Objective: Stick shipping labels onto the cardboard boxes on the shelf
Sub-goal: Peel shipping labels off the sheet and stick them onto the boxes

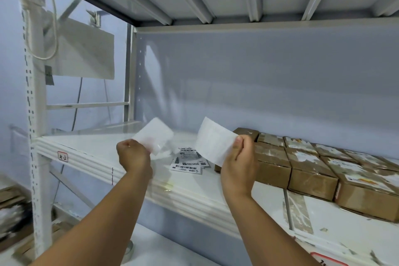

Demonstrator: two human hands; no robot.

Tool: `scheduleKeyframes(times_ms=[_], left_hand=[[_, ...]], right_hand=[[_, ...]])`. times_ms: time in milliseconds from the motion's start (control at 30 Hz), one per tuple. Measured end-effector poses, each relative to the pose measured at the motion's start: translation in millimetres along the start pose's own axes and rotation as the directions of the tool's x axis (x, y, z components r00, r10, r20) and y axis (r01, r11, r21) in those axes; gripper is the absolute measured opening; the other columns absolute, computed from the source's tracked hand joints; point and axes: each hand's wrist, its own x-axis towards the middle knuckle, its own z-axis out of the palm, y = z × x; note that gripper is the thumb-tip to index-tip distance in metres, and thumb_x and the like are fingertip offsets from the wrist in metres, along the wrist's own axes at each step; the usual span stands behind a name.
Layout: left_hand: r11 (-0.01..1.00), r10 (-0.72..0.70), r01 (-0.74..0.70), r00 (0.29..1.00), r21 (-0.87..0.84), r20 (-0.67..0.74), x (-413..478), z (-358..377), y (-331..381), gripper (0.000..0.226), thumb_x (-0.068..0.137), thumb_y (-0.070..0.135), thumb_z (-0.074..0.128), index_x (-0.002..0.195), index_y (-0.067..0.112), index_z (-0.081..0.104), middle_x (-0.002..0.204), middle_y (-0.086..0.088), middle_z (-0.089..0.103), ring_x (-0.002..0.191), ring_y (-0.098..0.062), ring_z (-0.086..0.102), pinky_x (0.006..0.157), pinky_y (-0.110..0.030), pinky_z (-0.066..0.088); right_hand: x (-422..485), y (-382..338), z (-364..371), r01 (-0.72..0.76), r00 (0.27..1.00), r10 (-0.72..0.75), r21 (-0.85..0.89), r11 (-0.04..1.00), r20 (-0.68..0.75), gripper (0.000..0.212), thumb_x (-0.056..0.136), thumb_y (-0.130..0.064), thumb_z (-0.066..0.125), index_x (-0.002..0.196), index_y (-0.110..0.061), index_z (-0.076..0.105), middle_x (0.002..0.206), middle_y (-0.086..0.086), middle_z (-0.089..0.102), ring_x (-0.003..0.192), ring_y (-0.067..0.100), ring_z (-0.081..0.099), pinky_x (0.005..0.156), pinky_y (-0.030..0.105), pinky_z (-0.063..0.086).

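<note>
Left hand (133,155) fingers are clamping a blurred sheet (154,138); right hand (238,165) fingers are pinching a white sheet (212,141). Printed labels (190,161) are lying beyond the fingers, cardboard boxes (311,177) rightward.

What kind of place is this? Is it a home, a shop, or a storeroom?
Most likely a storeroom or packing area for parcels. A white metal shelf carries rows of taped cardboard boxes, and a stack of printed shipping labels lies near them.
</note>
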Motion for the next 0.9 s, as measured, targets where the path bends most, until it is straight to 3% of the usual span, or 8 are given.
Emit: scheduleKeyframes(times_ms=[100,167,267,400,567,700,833,900], left_hand=[[0.999,-0.036,0.034,0.998,-0.025,-0.049,-2,0,-2,0.025,0.095,0.010,0.028,0.097,0.004,0.052,0.106,-0.014,0.055,0.077,-0.024,0.049,0.061,-0.024,0.039],[1.000,-0.023,0.023,0.998,0.002,-0.066,-6,0,1,0.028,0.098,0.012,0.029,0.105,0.003,0.055,0.111,-0.015,0.055,0.083,-0.025,0.050,0.069,-0.024,0.036],[0.919,0.069,-0.022,0.992,0.394,-0.105,-8,1,7,0.038,0.099,0.022,0.025,0.125,0.018,0.052,0.122,0.000,0.055,0.099,-0.022,0.050,0.081,-0.025,0.032],[0.888,0.174,-0.196,0.981,0.416,0.090,-9,-1,1,0.045,0.097,0.008,0.036,0.142,0.010,0.030,0.137,-0.019,0.042,0.116,-0.038,0.047,0.086,-0.038,0.037],[0.836,0.360,-0.415,0.909,0.360,0.211,-21,-7,-7,0.053,0.092,0.007,0.043,0.142,0.013,0.026,0.148,-0.008,0.028,0.133,-0.029,0.031,0.106,-0.042,0.034],[0.700,0.588,-0.658,0.752,0.279,0.299,-55,-22,-15,0.032,0.085,-0.004,0.047,0.115,0.006,0.044,0.117,-0.009,0.041,0.108,-0.026,0.044,0.085,-0.020,0.030],[0.776,0.535,-0.600,0.789,0.194,0.303,-105,-32,-10,0.026,0.082,-0.005,0.046,0.089,0.020,0.040,0.089,-0.003,0.045,0.080,-0.023,0.046,0.064,-0.020,0.031],[0.800,0.498,-0.585,0.772,0.134,0.395,-131,-33,-5,0.029,0.085,-0.003,0.047,0.084,0.026,0.042,0.080,0.002,0.049,0.070,-0.013,0.049,0.057,-0.012,0.036]], right_hand=[[-1,-1,2,0.038,0.998,-0.036,-0.035,0.999,0.059,0.029,0.101,-0.030,0.032,0.089,-0.013,0.052,0.075,-0.004,0.055,0.076,0.028,0.053,0.066,0.039,0.040],[-1,0,2,0.049,0.996,-0.045,-0.050,0.998,0.081,0.027,0.101,-0.028,0.033,0.090,-0.013,0.054,0.077,-0.002,0.057,0.076,0.028,0.055,0.067,0.041,0.042],[-1,0,2,0.060,0.992,-0.051,-0.068,0.996,0.119,0.028,0.101,-0.028,0.033,0.089,-0.013,0.053,0.076,0.002,0.059,0.073,0.028,0.055,0.065,0.040,0.041],[-1,-2,0,0.046,0.989,-0.034,-0.078,0.996,0.147,0.029,0.101,-0.028,0.033,0.088,-0.011,0.054,0.076,0.003,0.059,0.073,0.025,0.052,0.065,0.036,0.035],[-1,-1,0,0.013,0.993,-0.004,-0.078,0.997,0.117,0.028,0.101,-0.029,0.034,0.090,-0.013,0.055,0.076,0.000,0.059,0.075,0.026,0.055,0.070,0.041,0.043],[-1,-4,0,-0.022,0.997,0.023,-0.013,1.000,0.078,0.027,0.100,-0.029,0.037,0.090,-0.015,0.057,0.074,-0.004,0.058,0.074,0.025,0.056,0.069,0.040,0.044],[4,-12,-8,-0.141,0.988,0.147,0.109,0.984,-0.041,0.025,0.100,-0.025,0.039,0.095,-0.015,0.061,0.084,-0.003,0.062,0.083,0.024,0.058,0.068,0.034,0.044],[7,-16,-19,-0.145,0.985,0.154,0.114,0.983,-0.078,0.026,0.100,-0.026,0.039,0.097,-0.013,0.062,0.090,0.000,0.064,0.086,0.023,0.058,0.067,0.031,0.041]])
